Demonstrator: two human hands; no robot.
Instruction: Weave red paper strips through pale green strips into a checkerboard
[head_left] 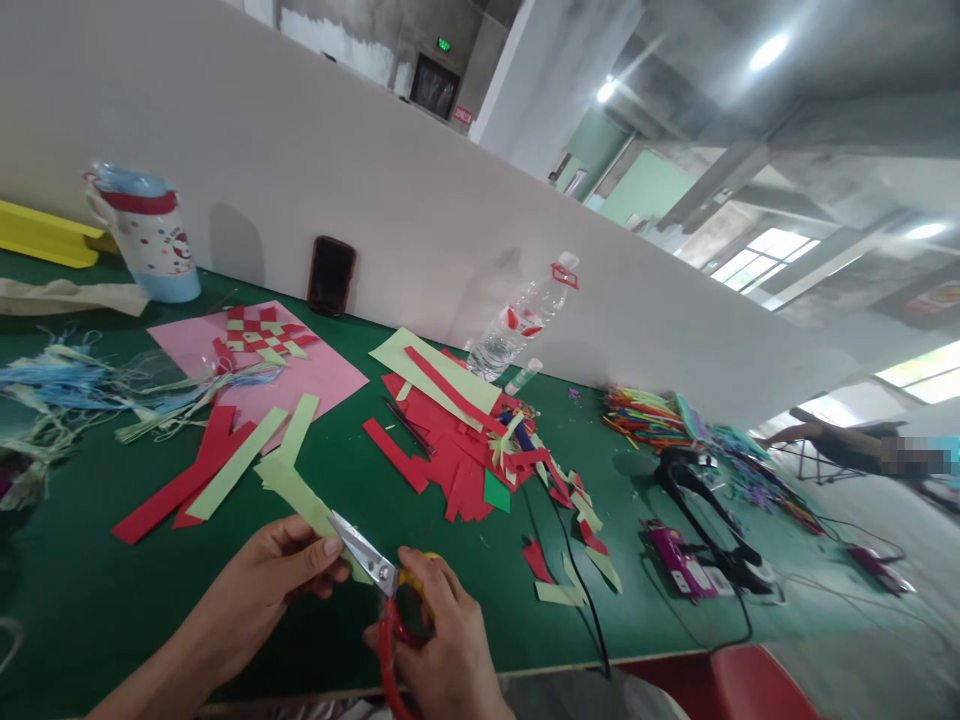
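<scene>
Cataloguing the bench (90, 600), we entered the work as partway through.

Done, by our judgement: a checker-woven patch (264, 335) of red and green on a pink sheet (334, 378); long cut strips (217, 465), red and green, lying loose just beside that sheet; a heap of red offcuts (450, 450) in mid-bench.

Left: the pale green strip (289, 487) at the blades, which we judged not yet cut through, and a weave that covered only a corner of its sheet.

Item, left hand (281, 570): low at the near edge, palm turned inward, thumb and fingers closed in a pinch on the near end of the pale green strip, the rest of which ran away across the bench.

Item, right hand (439, 640): fingers curled shut through the red loops of the scissors (373, 568), blades parted and pointing left, tips meeting the strip just beside the left thumb.

Behind: a water bottle (517, 325) against the wall.
</scene>
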